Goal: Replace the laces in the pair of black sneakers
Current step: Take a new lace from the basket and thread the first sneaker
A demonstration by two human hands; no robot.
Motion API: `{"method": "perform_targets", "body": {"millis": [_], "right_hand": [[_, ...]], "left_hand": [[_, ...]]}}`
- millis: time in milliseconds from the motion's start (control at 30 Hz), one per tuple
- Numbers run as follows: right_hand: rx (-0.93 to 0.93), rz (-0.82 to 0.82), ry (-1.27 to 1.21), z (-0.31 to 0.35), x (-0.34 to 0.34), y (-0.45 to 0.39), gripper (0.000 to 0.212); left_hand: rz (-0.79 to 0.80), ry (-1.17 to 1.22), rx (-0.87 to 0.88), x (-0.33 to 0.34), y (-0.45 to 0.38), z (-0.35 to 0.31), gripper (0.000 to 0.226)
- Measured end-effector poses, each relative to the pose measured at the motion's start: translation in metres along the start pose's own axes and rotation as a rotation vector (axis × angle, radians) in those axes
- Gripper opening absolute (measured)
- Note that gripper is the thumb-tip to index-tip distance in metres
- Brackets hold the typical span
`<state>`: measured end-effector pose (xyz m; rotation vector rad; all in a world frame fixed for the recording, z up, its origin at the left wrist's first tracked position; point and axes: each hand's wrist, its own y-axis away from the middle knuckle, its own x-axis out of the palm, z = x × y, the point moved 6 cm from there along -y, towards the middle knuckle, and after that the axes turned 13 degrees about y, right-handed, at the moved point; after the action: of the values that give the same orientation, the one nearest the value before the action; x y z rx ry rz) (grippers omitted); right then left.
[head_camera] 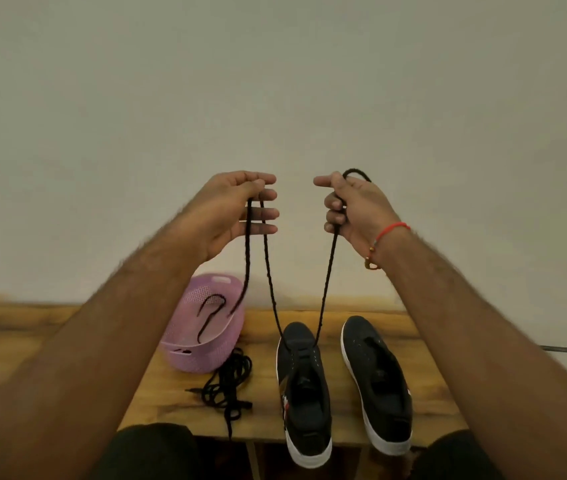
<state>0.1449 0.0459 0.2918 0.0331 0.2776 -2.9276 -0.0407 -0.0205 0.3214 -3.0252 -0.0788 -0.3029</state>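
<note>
Two black sneakers with white soles stand side by side on a wooden table (431, 386), the left sneaker (304, 393) and the right sneaker (377, 382). A black lace (327, 282) runs through the left sneaker's front eyelets and rises in two strands. High above the shoes, my left hand (237, 209) pinches one strand between thumb and forefinger, and its loose end hangs down. My right hand (348, 209) grips the other strand, whose end loops over the hand. The right sneaker has no lace.
A tilted lilac plastic basket (185, 358) with a black lace (211, 313) inside sits left of the shoes. A pile of black laces (230, 382) lies on the table in front of it. A plain wall stands behind, and my knees are below the table's near edge.
</note>
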Motion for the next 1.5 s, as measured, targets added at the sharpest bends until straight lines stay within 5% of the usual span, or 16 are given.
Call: {"method": "perform_targets", "body": {"millis": [567, 900, 1100, 1500], "right_hand": [[-0.279, -0.065, 0.128, 0.119, 0.002, 0.018, 0.027], [-0.266, -0.019, 0.216, 0.117, 0.001, 0.023, 0.026], [-0.098, -0.002, 0.431, 0.032, -0.004, 0.012, 0.021], [0.227, 0.155, 0.915, -0.229, 0.003, 0.024, 0.024]], "left_hand": [[0.024, 0.130, 0.119, 0.050, 0.023, -0.113, 0.034], [-0.186, -0.402, 0.445, 0.037, 0.024, -0.136, 0.014], [-0.109, -0.432, 0.332, 0.013, 0.004, -0.052, 0.012], [-0.069, -0.570, -0.065, -0.054, -0.006, 0.237, 0.012]]}}
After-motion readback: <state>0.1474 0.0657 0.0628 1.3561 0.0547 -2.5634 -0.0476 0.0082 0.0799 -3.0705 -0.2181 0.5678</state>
